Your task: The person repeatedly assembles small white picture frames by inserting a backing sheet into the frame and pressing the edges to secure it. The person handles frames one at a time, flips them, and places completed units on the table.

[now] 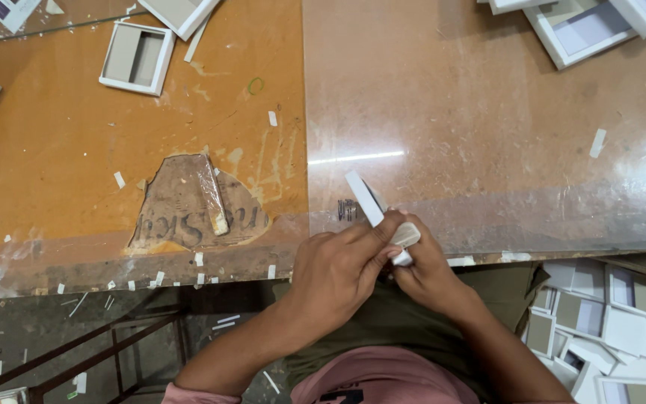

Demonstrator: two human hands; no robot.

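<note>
Pinching tight, my left hand (334, 271) holds a thin white strip (365, 199) by its low end so it sticks up and away from me, while the fingers (407, 233) of my right hand (429, 271) close on a small white piece (404, 238) pressed against that same end, likely to keep both bits steady. I work right at the near edge of the surface (480, 127), close to my body. Open white boxes (137, 57) lie far off on top, and more are piled (607, 322) down by my right side.
</note>
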